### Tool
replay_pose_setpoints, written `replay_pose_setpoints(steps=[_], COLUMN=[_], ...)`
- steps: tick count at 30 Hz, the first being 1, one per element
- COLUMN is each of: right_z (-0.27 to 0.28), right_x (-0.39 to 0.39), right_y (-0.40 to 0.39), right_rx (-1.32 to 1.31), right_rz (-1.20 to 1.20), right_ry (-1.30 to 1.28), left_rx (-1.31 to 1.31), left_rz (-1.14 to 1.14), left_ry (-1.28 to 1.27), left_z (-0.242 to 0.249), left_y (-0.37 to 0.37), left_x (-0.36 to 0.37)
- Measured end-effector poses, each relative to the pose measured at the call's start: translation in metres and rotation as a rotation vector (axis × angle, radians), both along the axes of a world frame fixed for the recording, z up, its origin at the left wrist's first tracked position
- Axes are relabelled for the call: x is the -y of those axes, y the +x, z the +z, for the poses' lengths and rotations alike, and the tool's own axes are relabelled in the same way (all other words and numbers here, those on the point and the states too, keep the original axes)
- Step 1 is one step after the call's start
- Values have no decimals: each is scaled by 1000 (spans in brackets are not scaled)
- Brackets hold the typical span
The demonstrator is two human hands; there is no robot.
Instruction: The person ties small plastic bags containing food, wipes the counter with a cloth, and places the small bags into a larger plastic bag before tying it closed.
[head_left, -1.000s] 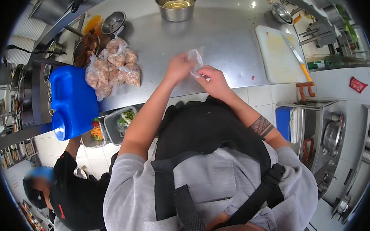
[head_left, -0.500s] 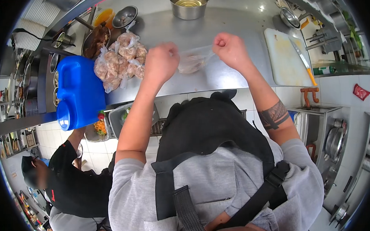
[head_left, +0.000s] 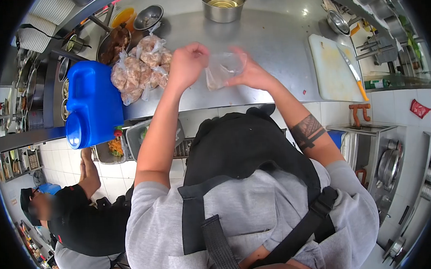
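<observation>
A clear plastic bag point(head_left: 217, 73) stands between my hands over the steel counter, with something pale, hard to make out, low inside it. My left hand point(head_left: 189, 63) is closed, its fingertips pinched at the bag's upper left edge. Curved round the bag's right side is my right hand point(head_left: 251, 75), thumb low at the front and fingers behind the plastic. To the left of my left hand lies a pile of tied clear bags point(head_left: 140, 68) filled with pale pinkish chunks that look like raw meat.
A blue jug point(head_left: 96, 103) stands at the counter's left edge. Behind are a pan of brown food point(head_left: 114, 45), a metal bowl point(head_left: 148, 17) and a steel pot point(head_left: 223, 6). A knife point(head_left: 349, 66) rests on the cutting board point(head_left: 325, 67). A co-worker point(head_left: 86, 214) is at lower left.
My right hand has come down and left, turning from a fist to a curved hold round the bag. The bag now stands more upright. The co-worker's arm and head have shifted.
</observation>
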State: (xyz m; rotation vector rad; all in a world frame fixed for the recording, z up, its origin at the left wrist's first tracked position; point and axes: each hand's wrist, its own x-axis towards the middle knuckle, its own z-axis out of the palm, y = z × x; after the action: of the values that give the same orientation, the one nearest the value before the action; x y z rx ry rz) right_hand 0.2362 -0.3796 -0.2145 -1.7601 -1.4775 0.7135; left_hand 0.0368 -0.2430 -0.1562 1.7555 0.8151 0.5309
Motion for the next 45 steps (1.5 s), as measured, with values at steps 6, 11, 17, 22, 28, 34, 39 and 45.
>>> replay_pose_setpoints(steps=[6, 11, 17, 22, 28, 34, 39, 45], right_z=[0, 7, 35, 186, 138, 103, 53, -13], right_x=[4, 1, 16, 30, 13, 15, 12, -31], right_y=[-16, -32, -22, -35, -45, -21, 10, -14], right_rx=[-700, -1130, -1187, -545, 191, -166, 139, -75], right_rz=[-220, -345, -350, -127, -32, -262, -55, 113], right_ry=[-197, -194, -225, 649, 1002, 494, 29, 70], left_rx=[29, 53, -5, -40, -184, -219, -78, -14], left_rz=[73, 60, 78, -46, -103, -56, -33, -7], left_ry=[-39, -71, -36, 362, 441, 392, 325, 339], left_z=[-9, -13, -1, -6, 3, 3, 7, -2], left_y=[-6, -5, -9, -14, -9, -16, -11, -5], left_x=[-11, -4, 1, 3, 17, 23, 18, 17])
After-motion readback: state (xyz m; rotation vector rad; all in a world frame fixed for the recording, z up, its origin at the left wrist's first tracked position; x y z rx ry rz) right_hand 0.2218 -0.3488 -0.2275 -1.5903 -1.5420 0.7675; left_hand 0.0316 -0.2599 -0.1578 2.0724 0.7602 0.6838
